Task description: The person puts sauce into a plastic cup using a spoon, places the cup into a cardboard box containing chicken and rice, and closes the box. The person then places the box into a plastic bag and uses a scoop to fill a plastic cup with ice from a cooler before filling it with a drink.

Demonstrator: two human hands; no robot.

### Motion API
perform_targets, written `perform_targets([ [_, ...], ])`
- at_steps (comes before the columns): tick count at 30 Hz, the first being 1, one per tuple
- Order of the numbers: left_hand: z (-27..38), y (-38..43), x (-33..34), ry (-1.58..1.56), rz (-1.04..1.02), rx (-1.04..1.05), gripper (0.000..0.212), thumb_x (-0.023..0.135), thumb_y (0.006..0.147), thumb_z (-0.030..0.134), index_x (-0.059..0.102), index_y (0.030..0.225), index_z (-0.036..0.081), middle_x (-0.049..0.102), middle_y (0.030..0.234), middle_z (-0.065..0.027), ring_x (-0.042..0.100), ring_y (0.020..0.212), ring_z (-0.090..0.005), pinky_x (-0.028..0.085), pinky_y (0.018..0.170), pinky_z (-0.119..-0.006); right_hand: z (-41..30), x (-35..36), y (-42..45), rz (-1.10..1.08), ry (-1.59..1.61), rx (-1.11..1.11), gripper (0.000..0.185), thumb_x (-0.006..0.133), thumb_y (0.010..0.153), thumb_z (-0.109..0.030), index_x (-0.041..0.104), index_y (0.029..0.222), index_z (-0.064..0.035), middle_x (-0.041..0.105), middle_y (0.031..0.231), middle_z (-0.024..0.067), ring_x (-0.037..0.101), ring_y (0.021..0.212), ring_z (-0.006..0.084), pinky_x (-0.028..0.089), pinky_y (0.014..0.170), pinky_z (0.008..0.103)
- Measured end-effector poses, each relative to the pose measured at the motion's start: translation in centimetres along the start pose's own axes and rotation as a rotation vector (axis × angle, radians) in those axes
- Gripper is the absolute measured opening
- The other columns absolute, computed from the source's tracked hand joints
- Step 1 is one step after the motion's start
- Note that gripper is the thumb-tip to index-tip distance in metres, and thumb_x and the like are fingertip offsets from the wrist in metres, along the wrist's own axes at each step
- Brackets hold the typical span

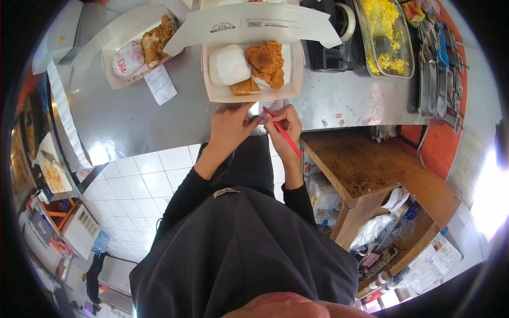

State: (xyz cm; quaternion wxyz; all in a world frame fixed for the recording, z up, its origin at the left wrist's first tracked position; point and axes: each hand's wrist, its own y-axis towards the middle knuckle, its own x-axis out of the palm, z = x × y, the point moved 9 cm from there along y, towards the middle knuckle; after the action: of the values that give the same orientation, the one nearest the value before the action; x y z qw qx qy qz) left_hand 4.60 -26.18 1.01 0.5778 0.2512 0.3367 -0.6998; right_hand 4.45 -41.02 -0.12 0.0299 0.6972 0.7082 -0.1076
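My right hand grips a red pen, its tip on a small printed slip at the edge of the steel counter. My left hand rests by the slip's left side, its fingers below a cardboard box. The box stands with its lid raised. Inside lie a white paper-wrapped bundle, a piece of fried chicken and a brown packet. Left of it is another open box with fried chicken and a wrapped bundle; a second slip lies against it.
A wire basket of yellow food stands at the back right beside a black device with a tape roll. Metal trays sit further right. A long paper strip hangs at the left. Below right stands a wooden cabinet.
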Motion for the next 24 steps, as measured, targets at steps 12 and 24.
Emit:
perform_targets([
  [12, 0.0, 0.0, 0.0, -0.009, 0.008, 0.013, 0.039, 0.069, 0.079, 0.036, 0.063, 0.111, 0.015, 0.059, 0.059, 0.0003, 0.062, 0.054, -0.0218, 0.049, 0.053, -0.036, -0.3, -0.8, -1.7, 0.217, 0.023, -0.04, 0.022, 0.068, 0.076, 0.005, 0.048, 0.071, -0.0018, 0.053, 0.077, 0.0081, 0.055, 0.072, 0.0163, 0.044, 0.061, 0.0242],
  [24, 0.7, 0.0, -0.5, 0.044, 0.013, 0.008, 0.039, 0.07, 0.078, 0.035, 0.063, 0.11, 0.014, 0.06, 0.06, -0.0003, 0.062, 0.056, -0.0228, 0.048, 0.054, -0.037, -1.1, -2.8, -1.7, 0.253, 0.079, -0.073, 0.02, 0.067, 0.076, 0.006, 0.05, 0.072, -0.0028, 0.054, 0.079, 0.0076, 0.057, 0.075, 0.0147, 0.048, 0.063, 0.0249],
])
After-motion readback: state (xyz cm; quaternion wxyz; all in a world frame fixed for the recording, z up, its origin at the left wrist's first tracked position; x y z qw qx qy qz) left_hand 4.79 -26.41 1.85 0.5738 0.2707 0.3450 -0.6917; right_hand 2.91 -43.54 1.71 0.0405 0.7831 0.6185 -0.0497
